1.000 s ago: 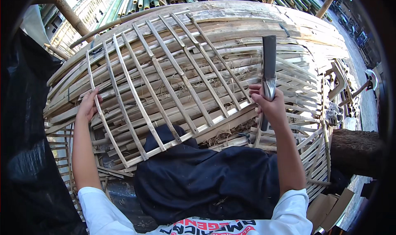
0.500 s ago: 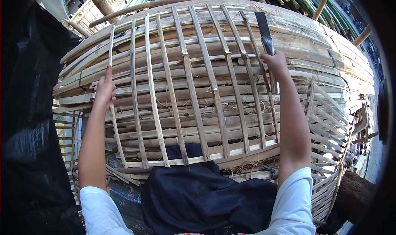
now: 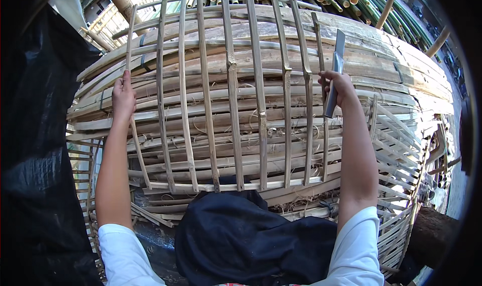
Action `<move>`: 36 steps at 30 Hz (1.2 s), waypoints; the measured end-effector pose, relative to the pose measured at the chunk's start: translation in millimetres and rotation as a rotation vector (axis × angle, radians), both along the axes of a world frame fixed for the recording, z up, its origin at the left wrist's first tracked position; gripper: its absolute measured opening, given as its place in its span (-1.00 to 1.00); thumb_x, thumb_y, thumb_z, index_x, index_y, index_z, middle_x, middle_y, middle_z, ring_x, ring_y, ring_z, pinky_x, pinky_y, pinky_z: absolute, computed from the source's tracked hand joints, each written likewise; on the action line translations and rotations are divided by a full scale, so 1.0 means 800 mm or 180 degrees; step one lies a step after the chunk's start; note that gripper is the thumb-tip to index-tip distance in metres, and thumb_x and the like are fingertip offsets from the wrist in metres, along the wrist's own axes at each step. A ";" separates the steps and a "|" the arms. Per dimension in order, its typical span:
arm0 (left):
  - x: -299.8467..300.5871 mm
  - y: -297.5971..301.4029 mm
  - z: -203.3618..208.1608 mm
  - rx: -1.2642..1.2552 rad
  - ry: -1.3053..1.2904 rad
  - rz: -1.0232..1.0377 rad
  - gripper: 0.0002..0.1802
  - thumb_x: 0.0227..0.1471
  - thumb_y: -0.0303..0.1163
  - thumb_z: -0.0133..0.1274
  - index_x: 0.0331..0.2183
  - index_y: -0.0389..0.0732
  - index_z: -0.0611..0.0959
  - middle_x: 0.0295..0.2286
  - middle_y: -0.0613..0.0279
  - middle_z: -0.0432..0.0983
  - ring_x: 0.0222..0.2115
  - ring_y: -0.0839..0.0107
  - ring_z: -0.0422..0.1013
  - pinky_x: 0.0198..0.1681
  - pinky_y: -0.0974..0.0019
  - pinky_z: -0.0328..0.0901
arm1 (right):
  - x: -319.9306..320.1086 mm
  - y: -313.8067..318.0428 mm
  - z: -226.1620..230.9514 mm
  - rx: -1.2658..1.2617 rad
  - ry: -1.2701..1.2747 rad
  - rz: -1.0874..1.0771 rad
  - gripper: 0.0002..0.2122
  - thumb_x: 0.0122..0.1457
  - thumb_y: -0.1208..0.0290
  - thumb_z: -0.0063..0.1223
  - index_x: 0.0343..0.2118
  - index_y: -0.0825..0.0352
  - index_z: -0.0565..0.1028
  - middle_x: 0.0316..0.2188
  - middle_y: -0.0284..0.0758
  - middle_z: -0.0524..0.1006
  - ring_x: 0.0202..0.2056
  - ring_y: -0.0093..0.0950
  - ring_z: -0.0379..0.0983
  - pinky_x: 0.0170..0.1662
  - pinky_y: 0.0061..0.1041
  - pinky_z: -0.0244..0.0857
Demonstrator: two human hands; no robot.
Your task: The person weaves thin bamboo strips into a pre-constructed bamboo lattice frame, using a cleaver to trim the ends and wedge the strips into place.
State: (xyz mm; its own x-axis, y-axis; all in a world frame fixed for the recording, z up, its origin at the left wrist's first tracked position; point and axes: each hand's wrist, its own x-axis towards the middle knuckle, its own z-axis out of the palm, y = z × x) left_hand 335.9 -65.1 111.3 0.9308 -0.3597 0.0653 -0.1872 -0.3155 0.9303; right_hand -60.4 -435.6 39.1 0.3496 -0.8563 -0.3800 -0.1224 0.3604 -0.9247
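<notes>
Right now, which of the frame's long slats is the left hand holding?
The leftmost slat of the slatted frame: the left hand is closed around it, while the others stand clear of that hand.

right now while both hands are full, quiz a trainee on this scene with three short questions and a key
1. Which hand holds the grey tool: A) left, B) right, C) neither?
2. True or false: the green poles lie beyond the slatted frame, at the top of the view.
3. Fill in: the left hand grips the leftmost ____ of the frame.

Key: 1. B, the right hand. 2. True. 3. Slat.
</notes>
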 end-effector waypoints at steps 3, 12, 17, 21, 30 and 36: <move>-0.008 -0.005 0.030 -0.0218 -0.0150 -0.0093 -0.53 0.21 0.15 -0.12 -0.40 -0.08 0.35 -0.77 0.49 0.13 -0.85 0.67 0.03 -0.84 0.49 -0.12 | -0.026 0.007 0.019 -0.0258 -0.0027 0.0210 -0.73 -0.01 0.42 0.19 -0.24 0.44 0.54 -0.46 -0.24 0.56 -0.62 -0.61 0.32 -0.55 -0.59 0.29; -0.061 -0.031 0.157 -0.0640 -0.0879 -0.0610 -0.66 0.26 0.01 -0.12 -0.37 -0.05 0.38 -0.75 0.52 0.11 -0.84 0.73 -0.02 -0.83 0.53 -0.16 | -0.107 0.023 0.042 -0.0517 -0.0793 0.0041 -0.63 0.03 0.46 0.15 -0.09 0.50 0.49 -0.11 -0.26 0.57 -0.25 -0.49 0.56 -0.51 -0.70 0.30; -0.106 -0.042 0.270 -0.0721 -0.1435 -0.0952 -0.64 0.23 0.02 -0.05 -0.41 -0.04 0.36 -0.76 0.55 0.07 -0.82 0.75 -0.03 -0.80 0.54 -0.19 | -0.156 0.052 0.051 -0.0512 -0.1652 0.0101 -0.62 0.03 0.53 0.12 -0.04 0.47 0.44 -0.08 -0.27 0.56 -0.26 -0.45 0.55 -0.49 -0.64 0.30; -0.213 -0.064 0.349 -0.0629 -0.1716 -0.1314 -0.66 0.24 0.03 -0.07 -0.42 -0.01 0.40 -0.77 0.58 0.06 -0.84 0.77 -0.07 -0.81 0.55 -0.21 | -0.199 0.087 0.040 -0.0552 -0.2008 -0.0264 -0.62 0.02 0.53 0.16 -0.06 0.49 0.43 -0.11 -0.17 0.56 -0.29 -0.45 0.55 -0.51 -0.63 0.34; -0.374 -0.100 0.410 -0.0935 -0.2549 -0.2174 -0.68 0.21 0.00 0.00 -0.36 -0.05 0.48 -0.76 0.56 0.13 -0.82 0.80 0.00 -0.80 0.57 -0.18 | -0.345 0.167 0.018 -0.0143 -0.2222 -0.0719 -0.57 0.01 0.48 0.15 -0.08 0.64 0.39 -0.30 -0.05 0.57 -0.53 -0.56 0.44 -0.50 -0.66 0.32; -0.499 -0.121 0.518 0.0155 -0.3485 -0.2225 -0.62 0.22 0.02 -0.07 -0.13 -0.05 0.49 -0.67 0.48 0.28 -0.74 0.67 0.17 -0.72 0.54 0.11 | -0.391 0.234 -0.020 -0.0072 -0.2709 -0.1056 -0.54 0.01 0.43 0.18 -0.07 0.63 0.38 -0.34 -0.06 0.58 -0.57 -0.59 0.38 -0.51 -0.70 0.28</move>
State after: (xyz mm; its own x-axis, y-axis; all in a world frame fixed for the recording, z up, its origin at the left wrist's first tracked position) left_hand -63.6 -161.7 525.8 0.0179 -0.7677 0.6405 -0.9752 0.1279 0.1806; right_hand -373.4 -248.6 23.3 0.2386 -0.9671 -0.0884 0.7109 0.2360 -0.6625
